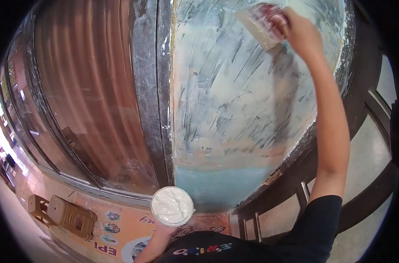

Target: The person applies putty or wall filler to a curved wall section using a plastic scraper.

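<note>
**Scraper and Tub at the Wall Panel**

The scraper [260,27] is positioned at the upper right part of the wall panel [234,101], with its wide blade tilted; contact between blade and panel cannot be confirmed. Its red handle, smeared with white, is gripped by the right hand [302,35], whose fingers are closed around it. The panel is covered with pale and grey slanting streaks, and a smoother blue band is seen along its bottom.

The tub [172,206], filled with white paste, is held in front of the lower left corner of the panel. It is supported from below by the left hand [164,229]; the fingers are mostly hidden, so their exact curl cannot be told.

The panel is bordered on the left by a dark post [146,83], beyond which a brown curtain [87,83] is seen through glass. Below and left of the panel, stacked stools [74,217] are placed beside an orange banner [130,217].
</note>
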Action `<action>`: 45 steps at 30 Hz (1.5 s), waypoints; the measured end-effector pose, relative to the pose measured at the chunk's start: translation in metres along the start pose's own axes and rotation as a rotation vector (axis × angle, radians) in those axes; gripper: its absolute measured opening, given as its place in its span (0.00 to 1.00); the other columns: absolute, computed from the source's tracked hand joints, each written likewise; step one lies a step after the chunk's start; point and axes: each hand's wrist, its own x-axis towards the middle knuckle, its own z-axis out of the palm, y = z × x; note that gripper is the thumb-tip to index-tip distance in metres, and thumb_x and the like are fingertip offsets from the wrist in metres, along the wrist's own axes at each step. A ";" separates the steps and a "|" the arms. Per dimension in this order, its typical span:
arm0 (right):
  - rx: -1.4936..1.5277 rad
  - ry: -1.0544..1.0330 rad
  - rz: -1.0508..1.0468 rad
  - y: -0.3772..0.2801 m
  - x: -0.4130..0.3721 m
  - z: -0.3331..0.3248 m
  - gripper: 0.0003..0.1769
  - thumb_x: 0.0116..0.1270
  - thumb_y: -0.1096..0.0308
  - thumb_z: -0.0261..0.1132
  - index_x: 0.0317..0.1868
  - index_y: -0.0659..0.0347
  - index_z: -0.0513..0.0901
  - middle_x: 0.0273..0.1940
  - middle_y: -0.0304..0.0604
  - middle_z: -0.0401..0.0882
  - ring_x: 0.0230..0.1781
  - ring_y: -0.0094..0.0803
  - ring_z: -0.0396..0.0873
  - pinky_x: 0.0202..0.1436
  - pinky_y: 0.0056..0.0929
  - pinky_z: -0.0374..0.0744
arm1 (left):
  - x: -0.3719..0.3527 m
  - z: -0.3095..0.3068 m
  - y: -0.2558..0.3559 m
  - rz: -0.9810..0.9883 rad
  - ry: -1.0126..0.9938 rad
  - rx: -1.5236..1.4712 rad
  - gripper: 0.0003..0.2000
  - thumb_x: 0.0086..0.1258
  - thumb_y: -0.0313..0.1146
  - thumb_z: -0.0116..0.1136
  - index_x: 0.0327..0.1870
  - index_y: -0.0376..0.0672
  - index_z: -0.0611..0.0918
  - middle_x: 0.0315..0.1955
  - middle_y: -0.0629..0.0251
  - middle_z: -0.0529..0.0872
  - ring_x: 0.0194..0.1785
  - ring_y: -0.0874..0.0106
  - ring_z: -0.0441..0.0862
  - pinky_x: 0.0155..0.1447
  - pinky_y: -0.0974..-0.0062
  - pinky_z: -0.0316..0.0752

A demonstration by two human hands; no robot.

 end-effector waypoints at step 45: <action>0.120 0.412 -0.058 0.081 -0.010 -0.024 0.11 0.71 0.59 0.65 0.48 0.54 0.83 0.32 0.51 0.85 0.33 0.52 0.84 0.36 0.46 0.81 | 0.008 0.004 -0.031 -0.034 0.010 -0.013 0.34 0.71 0.66 0.42 0.72 0.55 0.72 0.72 0.56 0.72 0.74 0.44 0.66 0.72 0.20 0.52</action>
